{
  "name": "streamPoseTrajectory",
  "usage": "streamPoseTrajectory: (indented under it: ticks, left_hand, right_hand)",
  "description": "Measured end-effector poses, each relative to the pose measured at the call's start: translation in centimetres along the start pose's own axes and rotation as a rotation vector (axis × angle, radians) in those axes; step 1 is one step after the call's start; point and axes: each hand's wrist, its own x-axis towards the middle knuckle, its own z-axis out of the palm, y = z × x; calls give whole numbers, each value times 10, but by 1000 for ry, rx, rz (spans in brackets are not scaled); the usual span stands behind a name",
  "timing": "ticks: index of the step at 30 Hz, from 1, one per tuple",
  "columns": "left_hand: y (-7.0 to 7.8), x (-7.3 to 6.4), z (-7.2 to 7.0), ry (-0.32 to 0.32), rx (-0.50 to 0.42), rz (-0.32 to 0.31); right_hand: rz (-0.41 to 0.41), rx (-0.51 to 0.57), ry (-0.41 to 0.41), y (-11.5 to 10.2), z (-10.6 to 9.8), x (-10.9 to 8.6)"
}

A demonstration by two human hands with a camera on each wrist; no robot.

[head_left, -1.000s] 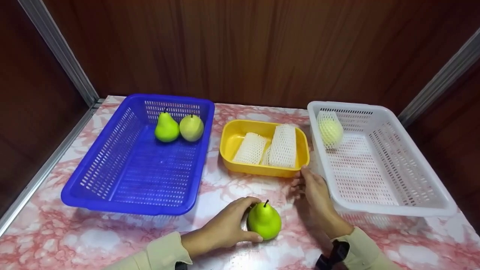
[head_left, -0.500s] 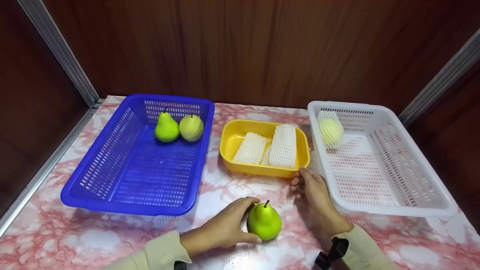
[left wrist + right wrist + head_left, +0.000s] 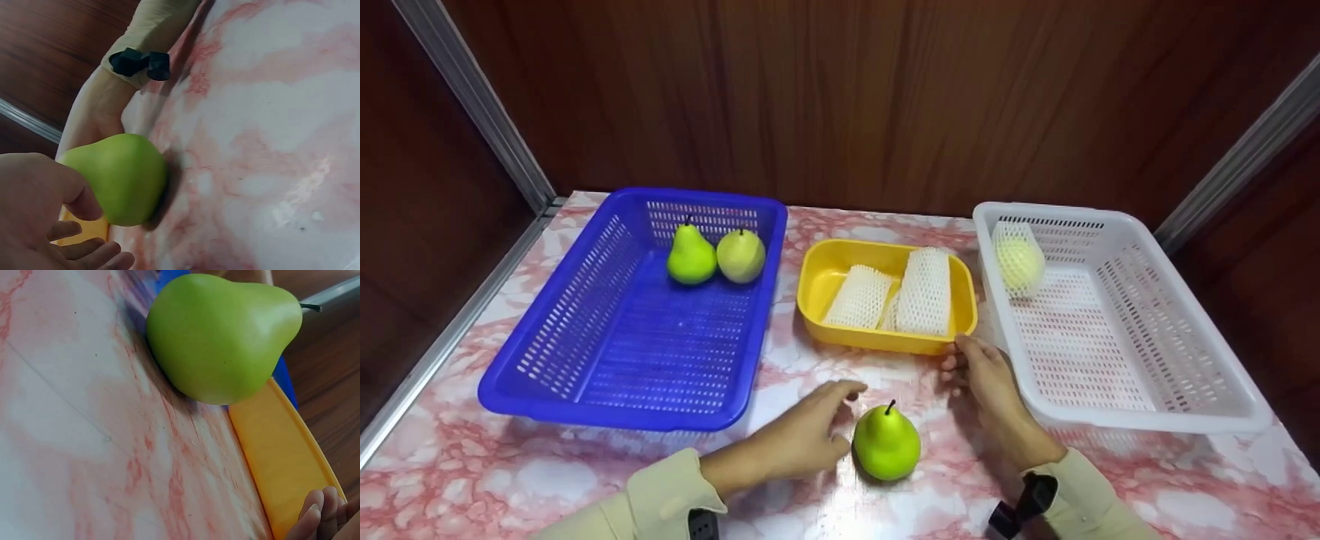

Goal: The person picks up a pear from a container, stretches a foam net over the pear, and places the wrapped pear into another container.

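A green pear (image 3: pixel 886 444) stands upright on the marbled table, stem up. Just to its left is my left hand (image 3: pixel 799 439), thumb and fingers apart from each other and holding nothing; the left wrist view shows the same pear (image 3: pixel 121 179) beyond the thumb. My right hand (image 3: pixel 994 386) is at the front right corner of a yellow container (image 3: pixel 877 341), fingertips right at its rim, as the right wrist view also shows. White foam net sleeves (image 3: pixel 926 292) lie inside that container.
A blue basket (image 3: pixel 622 416) on the left holds a green pear (image 3: pixel 691 256) and a paler, rounder pear (image 3: pixel 741 257). On the right, a white basket (image 3: pixel 1147 418) holds a pale fruit in a foam net (image 3: pixel 1020 262). A wooden panel (image 3: pixel 840 105) rises behind the table.
My left hand has let go of the pear and drawn back a little to the left, leaving it standing. The right hand has stayed at the yellow container's corner.
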Motion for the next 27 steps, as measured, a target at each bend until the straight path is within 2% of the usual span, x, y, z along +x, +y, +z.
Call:
streamPoseTrajectory:
  ticks: [5,10,15,21,27]
  left_hand:
    - [17,8,-23,119,-153,-15]
    - [46,21,-51,198,-168,-7]
    - [66,44,-74,241,-175,-9]
    - [70,79,-97,269,-188,-95]
    - [55,111,-111,295,-239,-245]
  right_hand:
    - [14,-2,-8,-2,-2,0]
    - [15,-13,-12,-3,-2,1]
    - [9,-24,-12,-4,-2,2]
    - [27,-16,-24,-4,-2,2]
    - [38,-21,-23,-4,-3,1]
